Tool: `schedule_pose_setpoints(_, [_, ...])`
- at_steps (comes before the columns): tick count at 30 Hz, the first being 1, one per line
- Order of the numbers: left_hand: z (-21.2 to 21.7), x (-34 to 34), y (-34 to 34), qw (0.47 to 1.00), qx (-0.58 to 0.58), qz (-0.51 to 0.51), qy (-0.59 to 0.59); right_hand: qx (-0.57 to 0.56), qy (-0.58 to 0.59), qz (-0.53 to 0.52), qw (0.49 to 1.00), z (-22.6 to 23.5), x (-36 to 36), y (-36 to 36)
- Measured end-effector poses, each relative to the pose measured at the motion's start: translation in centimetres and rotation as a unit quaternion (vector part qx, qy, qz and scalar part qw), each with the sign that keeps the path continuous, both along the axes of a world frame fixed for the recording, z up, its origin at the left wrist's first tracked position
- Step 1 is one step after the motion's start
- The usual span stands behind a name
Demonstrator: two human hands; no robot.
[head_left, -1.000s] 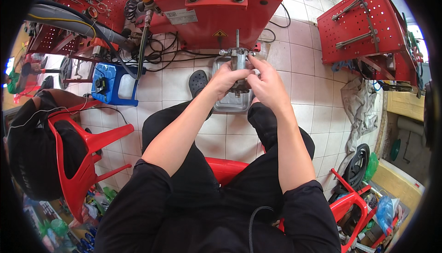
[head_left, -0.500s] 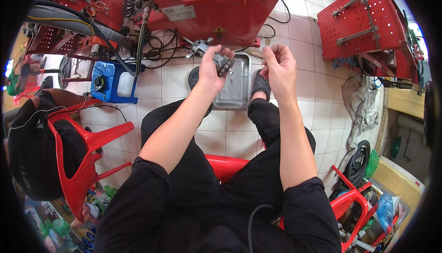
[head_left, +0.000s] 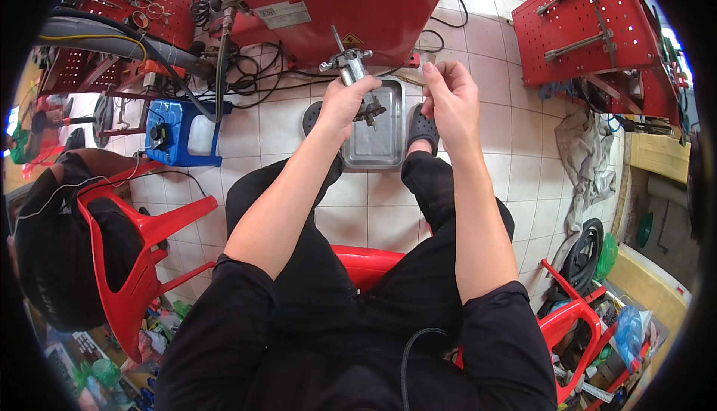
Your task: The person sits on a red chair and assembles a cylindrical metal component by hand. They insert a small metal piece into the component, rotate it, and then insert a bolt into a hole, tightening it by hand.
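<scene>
A silver metal mechanical part [head_left: 351, 72] with a thin rod at its far end and darker, rusty metal at its near end is gripped in my left hand [head_left: 342, 108]. It is held above a shallow metal tray [head_left: 373, 163] on the floor between my feet. To the right of the tray, my right hand [head_left: 457, 108] is raised with its fingers curled and the thumb against the forefinger. Whatever lies between those fingertips, if anything, is too small to make out.
A large red machine [head_left: 336, 30] stands just ahead, cables beside it. Left are a blue stool [head_left: 179, 134], a red chair [head_left: 142, 224] and a person in dark clothes [head_left: 56, 246]. A red perforated rack [head_left: 575, 30] and grey cloth [head_left: 586, 161] are on the right.
My left hand has turned the metal part so its rod points farther away and its near end hangs over the tray. My right hand stays in about the same place, fingers still curled.
</scene>
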State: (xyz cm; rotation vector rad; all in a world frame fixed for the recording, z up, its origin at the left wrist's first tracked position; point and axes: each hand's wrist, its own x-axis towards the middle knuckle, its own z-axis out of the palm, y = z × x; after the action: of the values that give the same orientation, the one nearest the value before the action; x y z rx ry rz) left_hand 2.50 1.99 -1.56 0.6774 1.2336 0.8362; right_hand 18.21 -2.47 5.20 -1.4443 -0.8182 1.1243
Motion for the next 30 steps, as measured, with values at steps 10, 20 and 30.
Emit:
schedule_pose_setpoints(10, [-0.3, -0.5, 0.8, 0.989, -0.094, 0.078, -0.081, -0.004, -0.011, -0.006, 1.000, 0.1, 0.2, 0.0])
schedule_pose_setpoints(20, [0.1, -0.6, 0.9, 0.984, -0.101, 0.067, -0.127, 0.010, 0.023, 0.002, 1.000, -0.4, 0.1, 0.1])
schedule_pose_setpoints(30, [0.3, -0.6, 0.7, 0.984, -0.103, 0.078, -0.121, 0.004, 0.034, 0.025, 0.999, -0.9, 0.5, -0.1])
